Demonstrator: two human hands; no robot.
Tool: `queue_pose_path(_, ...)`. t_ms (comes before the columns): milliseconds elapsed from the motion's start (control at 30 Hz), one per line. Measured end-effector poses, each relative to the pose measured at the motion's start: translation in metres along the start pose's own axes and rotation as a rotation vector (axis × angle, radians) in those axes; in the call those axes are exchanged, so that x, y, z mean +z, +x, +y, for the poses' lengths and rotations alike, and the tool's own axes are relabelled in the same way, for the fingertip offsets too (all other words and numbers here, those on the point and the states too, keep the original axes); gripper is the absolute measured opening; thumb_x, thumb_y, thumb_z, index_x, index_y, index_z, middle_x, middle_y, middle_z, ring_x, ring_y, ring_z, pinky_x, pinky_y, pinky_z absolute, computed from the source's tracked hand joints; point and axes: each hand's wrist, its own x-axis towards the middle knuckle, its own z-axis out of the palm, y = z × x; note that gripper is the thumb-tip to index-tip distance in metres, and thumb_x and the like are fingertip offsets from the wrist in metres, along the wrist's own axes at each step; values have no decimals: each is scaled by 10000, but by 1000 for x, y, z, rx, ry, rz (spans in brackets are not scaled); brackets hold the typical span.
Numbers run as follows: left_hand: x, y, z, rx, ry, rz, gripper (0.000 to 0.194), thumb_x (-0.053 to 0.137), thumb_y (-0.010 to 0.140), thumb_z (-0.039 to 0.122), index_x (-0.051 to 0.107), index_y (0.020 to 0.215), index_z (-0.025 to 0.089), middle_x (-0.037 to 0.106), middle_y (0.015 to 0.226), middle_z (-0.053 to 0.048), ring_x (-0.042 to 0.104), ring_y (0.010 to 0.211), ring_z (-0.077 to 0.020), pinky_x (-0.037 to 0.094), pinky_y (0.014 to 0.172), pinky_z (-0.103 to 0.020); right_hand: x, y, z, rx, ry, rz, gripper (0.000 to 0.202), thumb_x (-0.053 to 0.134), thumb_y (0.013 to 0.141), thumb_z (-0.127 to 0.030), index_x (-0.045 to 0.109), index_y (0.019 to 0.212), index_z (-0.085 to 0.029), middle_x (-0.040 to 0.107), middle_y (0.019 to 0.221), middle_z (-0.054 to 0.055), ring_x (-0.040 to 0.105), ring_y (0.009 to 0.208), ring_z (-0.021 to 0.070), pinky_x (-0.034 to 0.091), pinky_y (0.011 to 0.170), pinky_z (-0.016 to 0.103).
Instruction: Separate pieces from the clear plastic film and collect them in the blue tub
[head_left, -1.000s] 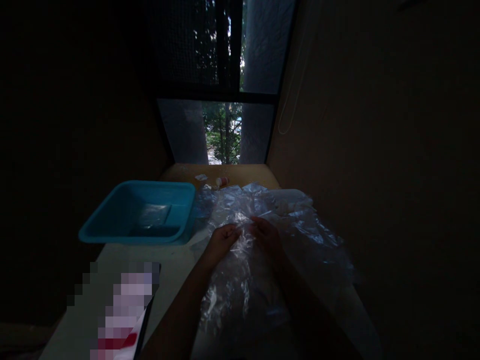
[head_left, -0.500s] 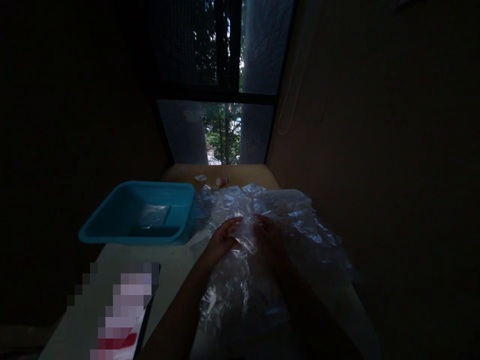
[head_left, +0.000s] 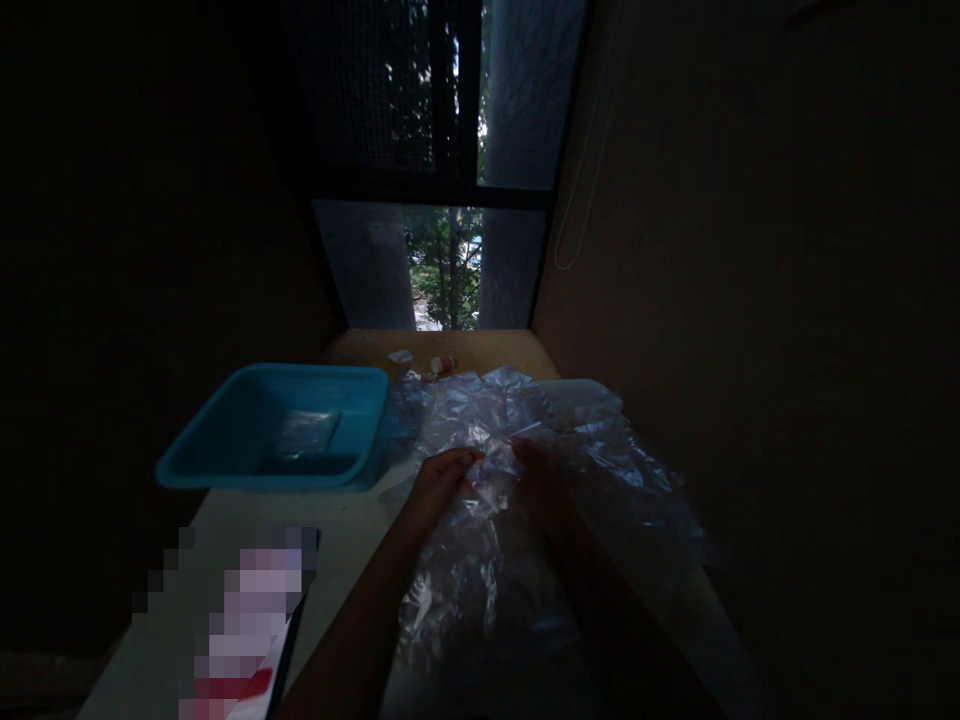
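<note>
Crumpled clear plastic bags (head_left: pixel 487 400) are spread over the middle and right of the table. My left hand (head_left: pixel 442 478) is closed, its thumb and fingertips pinching a piece of clear plastic (head_left: pixel 495 466). On the other side of that piece, my right hand (head_left: pixel 538 475) has its fingers bent and grips the plastic's right edge; it is dark and partly hard to see. More loose plastic (head_left: pixel 450 590) lies between my forearms.
A blue basin (head_left: pixel 367 440) with a flat clear packet (head_left: pixel 306 432) in it stands at the left. A pixelated flat object (head_left: pixel 259 610) lies nearer. By the window are a small red-and-white cup (head_left: pixel 442 364) and a white scrap (head_left: pixel 400 356).
My left fingers have drawn closer together on the plastic, and my right fingertips have shifted slightly. The piece between my hands has changed shape.
</note>
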Motion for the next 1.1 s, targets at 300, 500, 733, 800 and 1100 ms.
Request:
queue_pose_path(300,1,-6,9,78,118,-14,136,566,584,253,634,543,143,588,532,-12,486,507,-113,360,522,-224,-1,-7,-18,138,-183,-219,308,579,583,-346,436,396,-147,323,390,-59,287,403,48,220,402,200)
queue_pose_path(500,3,-4,7,89,47,-11,217,629,558,260,637,747,153,577,580,11,479,519,-95,355,517,-207,-1,-4,-15,49,-354,-207,237,545,600,-308,502,437,-142,384,432,-41,346,459,71,247,421,189)
queue_pose_path(733,4,-1,5,6,114,-8,232,620,579,346,558,545,126,476,477,40,398,451,-64,297,452,-190,1,-7,-8,70,-228,-48,226,524,624,-343,517,518,-143,430,502,-27,374,500,85,308,461,200)
queue_pose_path(800,4,-2,5,23,137,31,255,611,582,362,533,522,127,447,461,47,366,440,-58,274,435,-187,1,-7,-9,43,-228,-64,237,526,625,-349,509,514,-141,411,500,-30,364,502,82,307,468,201)
queue_pose_path(1100,3,-1,4,40,141,13,271,580,615,390,546,548,130,460,480,41,387,465,-72,302,463,-197,1,-7,-5,-3,-289,-108,306,517,651,-388,463,475,-143,360,476,-37,333,484,72,278,445,198)
